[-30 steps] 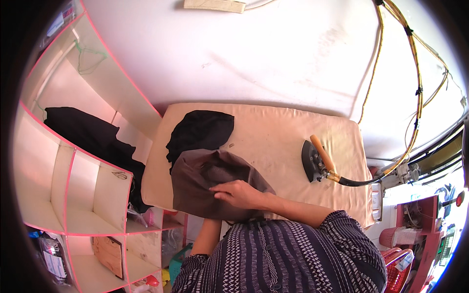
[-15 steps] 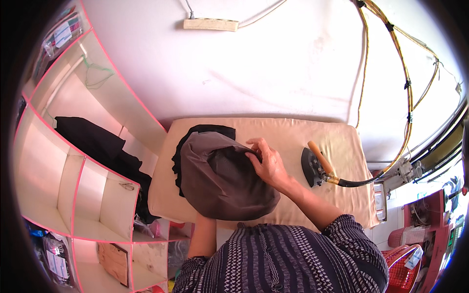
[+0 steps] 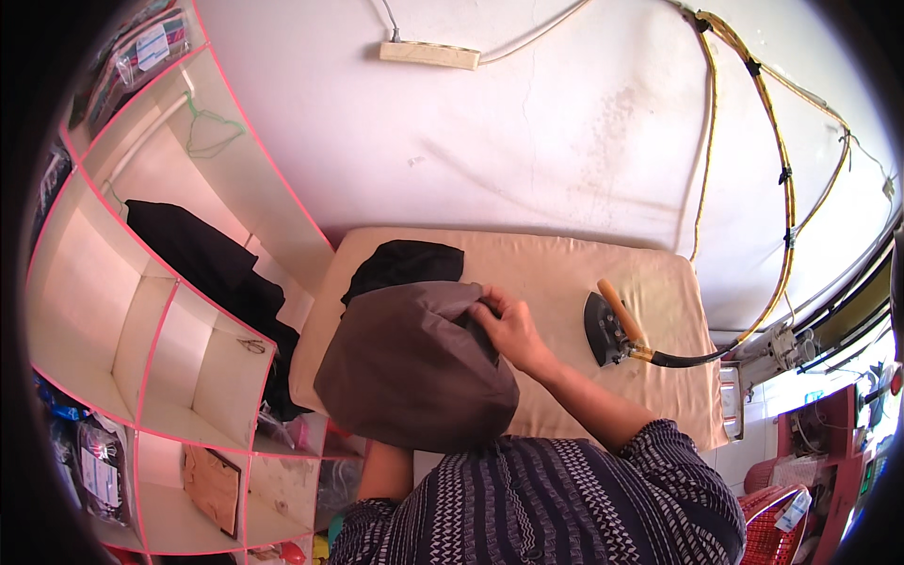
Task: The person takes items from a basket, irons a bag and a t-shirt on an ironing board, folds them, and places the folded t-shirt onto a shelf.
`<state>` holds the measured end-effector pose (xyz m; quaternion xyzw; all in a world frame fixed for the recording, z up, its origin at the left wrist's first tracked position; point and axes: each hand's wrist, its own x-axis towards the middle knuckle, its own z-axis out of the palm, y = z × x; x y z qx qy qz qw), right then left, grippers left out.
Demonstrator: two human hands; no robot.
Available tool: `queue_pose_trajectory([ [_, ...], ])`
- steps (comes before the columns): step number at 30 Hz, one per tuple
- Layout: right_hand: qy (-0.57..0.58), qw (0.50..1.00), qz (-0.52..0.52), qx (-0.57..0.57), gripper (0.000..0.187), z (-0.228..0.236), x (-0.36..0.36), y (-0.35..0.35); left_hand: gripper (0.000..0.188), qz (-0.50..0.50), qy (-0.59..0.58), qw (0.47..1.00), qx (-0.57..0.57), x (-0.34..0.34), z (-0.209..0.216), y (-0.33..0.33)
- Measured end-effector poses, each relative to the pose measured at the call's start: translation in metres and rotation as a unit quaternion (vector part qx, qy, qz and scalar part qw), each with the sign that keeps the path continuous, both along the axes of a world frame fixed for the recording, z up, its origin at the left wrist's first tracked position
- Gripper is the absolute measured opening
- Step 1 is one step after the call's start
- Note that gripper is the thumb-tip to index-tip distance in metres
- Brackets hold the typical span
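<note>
Nearest, the left forearm (image 3: 384,471) runs up behind the brown cloth (image 3: 405,367), which hides the left hand; I cannot tell its grip. The cloth spreads over the near left part of the worktop (image 3: 546,273). The right hand (image 3: 501,320) has its grip closed on the cloth's far right edge, thumb against fingers. Half a second ago the cloth's dark opening gaped upward; now it is largely folded over. Beyond it, black fabric (image 3: 405,262) shows less along its left side. The iron (image 3: 600,331) rests well apart, to the right.
</note>
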<state>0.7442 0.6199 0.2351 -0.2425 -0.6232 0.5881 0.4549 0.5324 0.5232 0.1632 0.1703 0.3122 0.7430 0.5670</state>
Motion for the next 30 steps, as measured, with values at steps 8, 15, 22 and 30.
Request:
queue_pose_trajectory([
  [8, 0.086, 0.984, 0.003, -0.154, 0.032, 0.011, 0.023, -0.002, 0.034, 0.027, 0.041, 0.999, -0.003, -0.024, 0.011, -0.044],
  [15, 0.017, 0.997, -0.069, -0.014, 0.057, -0.028, 0.022, -0.014, 0.034, 0.047, 0.036, 0.998, 0.015, -0.029, 0.032, -0.026],
  [22, -0.076, 0.97, -0.136, 0.185, 0.062, -0.022, 0.025, -0.03, 0.034, 0.055, 0.026, 0.997, 0.041, -0.035, 0.052, -0.004],
  [30, -0.09, 0.953, -0.131, 0.257, 0.061, -0.014, 0.034, -0.016, 0.034, 0.055, 0.008, 0.995, 0.08, -0.039, 0.078, 0.031],
])
